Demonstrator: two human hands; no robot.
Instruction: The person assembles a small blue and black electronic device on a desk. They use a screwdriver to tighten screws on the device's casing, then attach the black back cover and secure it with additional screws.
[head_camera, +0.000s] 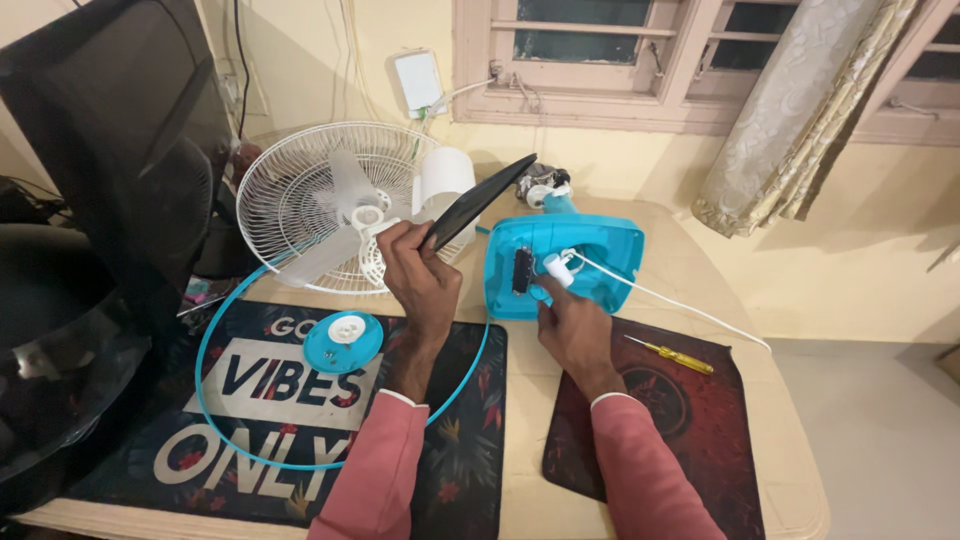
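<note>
My left hand (418, 275) holds up a flat black plate-like cover (478, 200), tilted, above the table. My right hand (572, 325) rests on the near edge of a turquoise fan base (610, 250) lying upturned, its hollow underside showing a black part and a white cord fitting (556, 268). A white cable (668, 298) runs out of the base to the right. Behind my left hand stands a white wire fan guard (290, 190) with white blades (330, 250).
A turquoise ring (215, 330) and a turquoise round cap (343, 341) lie on a dark printed mat (200, 450). A yellow-handled screwdriver (672, 355) rests on a dark red mat (690, 420). A black chair (90, 200) stands left. Curtain and window are behind.
</note>
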